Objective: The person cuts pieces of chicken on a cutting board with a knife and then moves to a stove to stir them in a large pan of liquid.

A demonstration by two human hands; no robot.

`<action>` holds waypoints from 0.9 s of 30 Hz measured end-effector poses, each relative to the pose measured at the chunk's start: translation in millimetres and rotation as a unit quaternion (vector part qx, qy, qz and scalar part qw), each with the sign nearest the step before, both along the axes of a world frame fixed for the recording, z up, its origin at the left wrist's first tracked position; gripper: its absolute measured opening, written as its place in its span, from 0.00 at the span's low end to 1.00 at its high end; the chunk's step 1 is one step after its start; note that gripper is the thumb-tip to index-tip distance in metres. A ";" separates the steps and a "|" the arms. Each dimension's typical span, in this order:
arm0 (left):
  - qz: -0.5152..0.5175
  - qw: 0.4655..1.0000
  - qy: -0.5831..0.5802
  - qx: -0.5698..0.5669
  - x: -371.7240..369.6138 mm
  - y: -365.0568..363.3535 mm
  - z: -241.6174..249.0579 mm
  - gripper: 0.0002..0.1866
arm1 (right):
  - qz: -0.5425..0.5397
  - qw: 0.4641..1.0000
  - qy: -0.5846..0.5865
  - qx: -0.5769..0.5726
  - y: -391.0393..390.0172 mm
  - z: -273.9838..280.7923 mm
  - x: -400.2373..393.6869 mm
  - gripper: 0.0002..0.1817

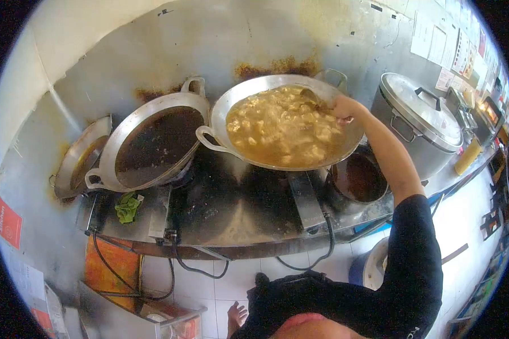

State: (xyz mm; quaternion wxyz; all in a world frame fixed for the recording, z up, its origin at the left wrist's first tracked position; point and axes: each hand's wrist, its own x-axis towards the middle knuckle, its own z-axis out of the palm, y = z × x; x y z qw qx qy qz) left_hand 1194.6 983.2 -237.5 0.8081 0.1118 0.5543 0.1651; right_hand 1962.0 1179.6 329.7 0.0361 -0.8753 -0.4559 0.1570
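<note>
Over the right part of the large wok [209, 141], my right hand [348, 108] is closed round the handle of a ladle [309, 96]. The ladle's bowl sits at the surface of the bubbling yellow-brown broth, among pale lumps of food [283, 124]. My left hand [237, 313] hangs low near my body, below the counter, with its fingers apart and nothing in it. To the left of the large wok stands a second wok [110, 164] with dark liquid.
A smaller wok [68, 164] is at far left. Green leaves [128, 208] lie on the steel counter [237, 220]. A pot of reddish-brown liquid [357, 178] stands by my right forearm, and a big lidded pot [421, 113] stands behind it. Hoses hang from the counter's front.
</note>
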 end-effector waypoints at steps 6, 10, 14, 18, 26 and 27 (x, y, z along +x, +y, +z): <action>0.006 0.992 0.118 -0.051 1.2 -9.7 0.5 0.29 | 0.013 0.985 0.140 0.095 7.0 1.7 -61.9 0.07; -0.013 0.998 -0.043 -0.039 -22.1 -26.0 -8.0 0.23 | 0.048 0.978 0.198 0.038 8.3 7.5 -86.3 0.12; -0.031 0.999 -0.021 -0.009 -20.2 -26.9 -12.7 0.20 | 0.086 0.979 0.183 0.039 -3.5 18.2 -114.4 0.20; 0.017 0.999 -0.005 -0.044 -30.9 -54.3 0.2 0.22 | 0.075 0.974 0.208 0.042 -26.0 36.9 -137.7 0.23; -0.074 0.990 0.098 0.074 4.1 -7.5 44.9 0.30 | 0.111 0.968 0.225 0.033 -82.0 63.0 -149.6 0.24; -0.073 0.991 0.096 0.060 3.9 -4.6 45.0 0.32 | 0.108 0.968 0.225 0.033 -87.6 64.2 -150.0 0.24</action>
